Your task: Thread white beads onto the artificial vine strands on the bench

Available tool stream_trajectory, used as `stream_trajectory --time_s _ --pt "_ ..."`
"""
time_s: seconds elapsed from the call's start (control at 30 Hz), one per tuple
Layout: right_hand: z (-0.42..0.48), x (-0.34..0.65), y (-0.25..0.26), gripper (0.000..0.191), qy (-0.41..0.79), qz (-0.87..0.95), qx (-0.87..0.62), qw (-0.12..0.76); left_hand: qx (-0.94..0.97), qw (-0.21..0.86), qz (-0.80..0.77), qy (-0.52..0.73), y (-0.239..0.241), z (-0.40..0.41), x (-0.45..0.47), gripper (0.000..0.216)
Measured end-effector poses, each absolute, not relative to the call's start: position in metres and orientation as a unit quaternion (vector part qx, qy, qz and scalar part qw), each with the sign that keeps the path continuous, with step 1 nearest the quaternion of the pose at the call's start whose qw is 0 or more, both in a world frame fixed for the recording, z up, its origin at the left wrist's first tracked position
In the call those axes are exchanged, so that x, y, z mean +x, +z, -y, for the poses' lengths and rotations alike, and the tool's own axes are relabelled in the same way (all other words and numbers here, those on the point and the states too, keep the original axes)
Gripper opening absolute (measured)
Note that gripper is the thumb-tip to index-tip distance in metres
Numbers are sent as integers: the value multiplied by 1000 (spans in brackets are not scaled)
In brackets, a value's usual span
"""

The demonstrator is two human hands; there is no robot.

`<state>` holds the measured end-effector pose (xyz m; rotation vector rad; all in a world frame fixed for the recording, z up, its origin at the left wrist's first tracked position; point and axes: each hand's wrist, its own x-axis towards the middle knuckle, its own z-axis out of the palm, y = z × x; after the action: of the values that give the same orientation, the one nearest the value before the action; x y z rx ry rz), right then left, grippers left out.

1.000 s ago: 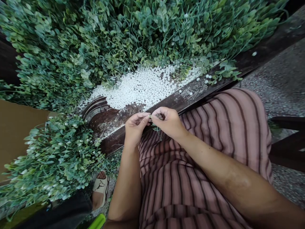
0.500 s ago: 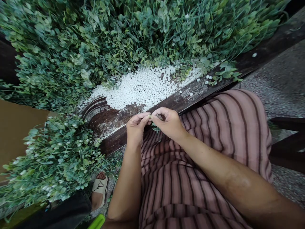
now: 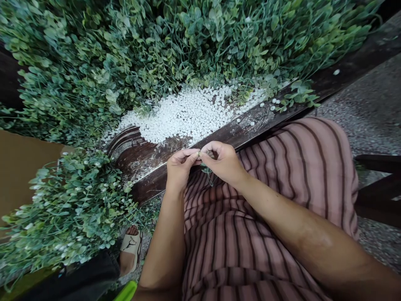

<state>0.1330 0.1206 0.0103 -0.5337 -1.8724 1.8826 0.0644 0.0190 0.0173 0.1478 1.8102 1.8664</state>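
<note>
My left hand (image 3: 179, 168) and my right hand (image 3: 224, 164) meet fingertip to fingertip above my lap, by the front edge of a dark wooden bench (image 3: 150, 182). Both are closed in a pinch. A thin green artificial sprig (image 3: 207, 171) hangs under my right hand, which grips it. At the touching fingertips there is a tiny pale-green bit; what my left fingers hold is too small to name. Just beyond the hands lies a spread heap of small white beads (image 3: 184, 115) on the wood.
Dense green artificial foliage (image 3: 175, 42) piles up behind the beads. White-tipped sprigs (image 3: 78, 205) form a bunch at left, beside a brown cardboard surface (image 3: 28, 175). Loose beads and one sprig (image 3: 297, 94) lie along the bench edge. Another person's sandalled foot (image 3: 130, 248) is below left.
Both hands stay pinched together and shift very slightly to the right. The sprig under my right hand moves a little with them. The beads and foliage lie as before.
</note>
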Motion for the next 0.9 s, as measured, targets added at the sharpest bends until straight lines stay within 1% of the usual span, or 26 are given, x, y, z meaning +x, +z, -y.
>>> stream_trajectory --time_s 0.17,0.33,0.4,0.47,0.53,0.57,0.6,0.67,0.73,0.8,0.9 --pt "-122 133 8 9 657 701 -181 208 66 282 -667 686 19 -17 63 24" --pt "-126 134 10 7 672 696 -188 166 87 302 -677 666 20 -17 63 26" --pt "-129 134 13 8 698 678 -170 158 89 276 -682 671 20 -17 64 27" --pt "-134 135 18 10 719 660 -142 166 66 208 -690 690 21 -13 67 29" --pt "-140 136 24 11 724 650 -122 198 20 149 -694 704 23 -7 72 33" --pt "-142 137 27 11 721 648 -114 219 -2 153 -693 705 25 -4 75 35" --pt "-143 138 30 11 716 647 -104 241 -19 185 -687 703 27 -2 79 39" --pt "-143 140 36 10 708 649 -65 270 -38 307 -652 692 32 1 88 47" --pt "-140 144 40 9 702 659 -6 269 -48 408 -597 689 35 -3 97 51" --pt "-136 148 44 10 695 671 56 251 -50 427 -557 710 38 -9 103 46" --pt "-138 155 48 17 695 672 120 223 -30 399 -542 739 41 -19 103 35"
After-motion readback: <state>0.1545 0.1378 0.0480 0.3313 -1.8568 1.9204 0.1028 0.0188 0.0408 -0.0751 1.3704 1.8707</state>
